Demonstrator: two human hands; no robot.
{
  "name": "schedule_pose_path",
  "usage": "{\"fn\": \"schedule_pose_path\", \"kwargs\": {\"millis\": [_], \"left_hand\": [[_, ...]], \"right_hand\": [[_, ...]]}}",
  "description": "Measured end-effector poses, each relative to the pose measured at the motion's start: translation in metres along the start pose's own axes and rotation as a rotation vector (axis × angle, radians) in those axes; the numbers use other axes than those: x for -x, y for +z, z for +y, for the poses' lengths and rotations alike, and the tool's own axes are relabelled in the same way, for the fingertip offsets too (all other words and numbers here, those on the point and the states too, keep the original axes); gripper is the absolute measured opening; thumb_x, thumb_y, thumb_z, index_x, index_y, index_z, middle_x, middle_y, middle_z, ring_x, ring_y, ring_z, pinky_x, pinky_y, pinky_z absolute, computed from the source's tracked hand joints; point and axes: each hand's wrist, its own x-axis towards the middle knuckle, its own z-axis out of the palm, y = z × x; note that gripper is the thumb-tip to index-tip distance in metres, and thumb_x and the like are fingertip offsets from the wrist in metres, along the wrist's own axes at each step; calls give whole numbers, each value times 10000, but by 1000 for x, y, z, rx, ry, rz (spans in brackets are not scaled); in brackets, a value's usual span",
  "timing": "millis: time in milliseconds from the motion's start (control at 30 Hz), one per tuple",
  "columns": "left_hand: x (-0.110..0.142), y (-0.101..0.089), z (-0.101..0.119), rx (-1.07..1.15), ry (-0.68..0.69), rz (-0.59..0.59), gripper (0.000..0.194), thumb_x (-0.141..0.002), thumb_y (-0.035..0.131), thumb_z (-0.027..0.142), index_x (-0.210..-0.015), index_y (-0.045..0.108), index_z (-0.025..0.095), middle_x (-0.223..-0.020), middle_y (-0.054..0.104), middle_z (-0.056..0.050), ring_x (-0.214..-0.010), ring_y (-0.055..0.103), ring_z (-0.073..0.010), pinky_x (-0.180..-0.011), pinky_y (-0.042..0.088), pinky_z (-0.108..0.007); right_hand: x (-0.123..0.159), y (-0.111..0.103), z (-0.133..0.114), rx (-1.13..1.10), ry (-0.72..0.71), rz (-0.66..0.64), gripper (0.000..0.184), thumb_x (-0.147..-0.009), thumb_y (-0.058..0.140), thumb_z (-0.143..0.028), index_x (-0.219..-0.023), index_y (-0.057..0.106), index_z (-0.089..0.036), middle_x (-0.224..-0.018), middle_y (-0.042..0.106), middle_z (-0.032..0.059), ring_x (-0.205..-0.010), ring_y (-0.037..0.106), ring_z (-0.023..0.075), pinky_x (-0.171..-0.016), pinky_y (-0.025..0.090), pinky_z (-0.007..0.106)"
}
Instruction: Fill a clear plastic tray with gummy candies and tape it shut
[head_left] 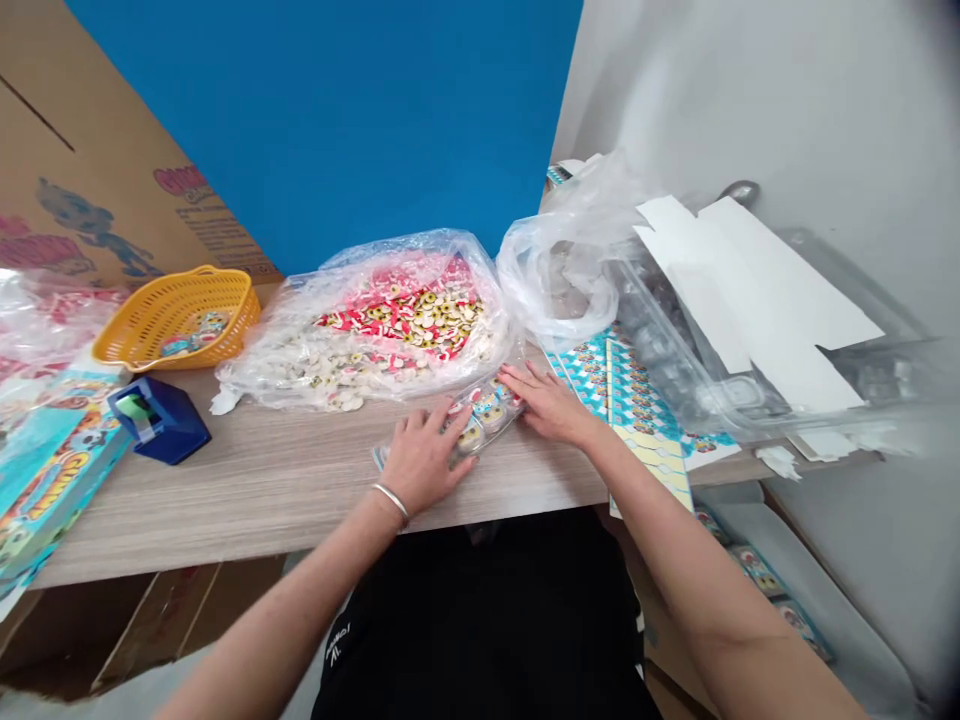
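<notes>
Clear plastic tray [484, 418] of round eyeball candies lies flat on the wood-grain table [247, 490], just in front of a heaped plastic bag of candies [367, 335]. Left hand [421, 460] and right hand [549, 405] both touch the tray, fingers spread open and flat, neither closed around it.

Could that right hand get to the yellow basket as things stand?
Probably not easily. The right hand rests on a clear candy tray, and the yellow plastic basket lies far left, past the left hand and the big clear candy bag.
</notes>
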Motion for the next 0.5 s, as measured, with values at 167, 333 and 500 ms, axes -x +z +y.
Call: {"fn": "schedule_pose_path", "kwargs": {"millis": [167, 333, 500], "left_hand": [[-1, 7, 57, -20, -153, 148, 621, -899, 559, 449, -1472, 449, 238, -1463, 497, -177, -1020, 567, -375, -813, 461, -534], [-5, 3, 58, -36, -157, 89, 607, -914, 528, 436, -1474, 450, 215, -1463, 496, -192, -1023, 564, -393, -827, 447, -559], [-4, 4, 57, -44, -140, 116, 608, -916, 523, 423, -1484, 432, 226, -1444, 513, -196, -1041, 562, -389, -855, 436, -575]], "right_hand": [[13, 6, 11, -85, 69, 166, 792, -784, 455, -13, -1554, 339, -157, -1644, 254, 113, -1526, 180, 302, -1221, 253, 537], [30, 36, -28, -576, 482, 611, 586, -839, 482, -149, -1422, 438, -115, -1442, 490, 206, -1327, 495, 303, -1116, 424, 529], [24, 62, -73, -1616, 781, 705, 264, -800, 652, -323, -1017, 548, -213, -833, 651, 36, -760, 663, 189, -748, 609, 378]]}}
